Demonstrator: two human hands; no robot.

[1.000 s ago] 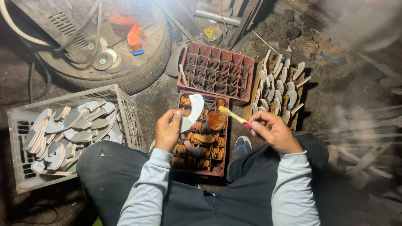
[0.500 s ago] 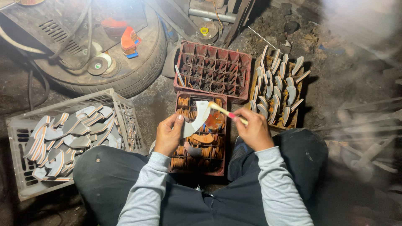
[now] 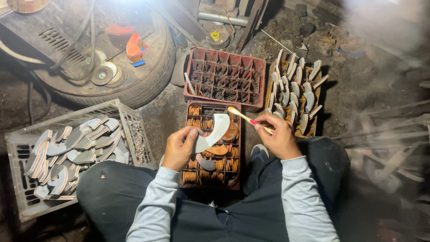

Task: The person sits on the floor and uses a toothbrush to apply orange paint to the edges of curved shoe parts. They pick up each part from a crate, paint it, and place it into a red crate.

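My left hand (image 3: 179, 148) grips a curved, pale crescent-shaped piece (image 3: 215, 132) by its lower end, above a red compartment crate (image 3: 190, 148) full of orange-edged pieces. A thin wooden-handled brush (image 3: 245, 117) is in my right hand (image 3: 277, 136), its tip touching the top of the curved piece. Both hands hover over the crate between my knees.
A grey plastic basket (image 3: 134, 134) of similar curved pieces sits at left. A second red crate (image 3: 226, 78) lies farther off, and a rack of upright pieces (image 3: 295, 96) at right. A tyre (image 3: 148, 76) with tools on it is at upper left.
The brush has swung in from the right until its tip meets the curved piece. My left hand has tilted the piece slightly toward it.
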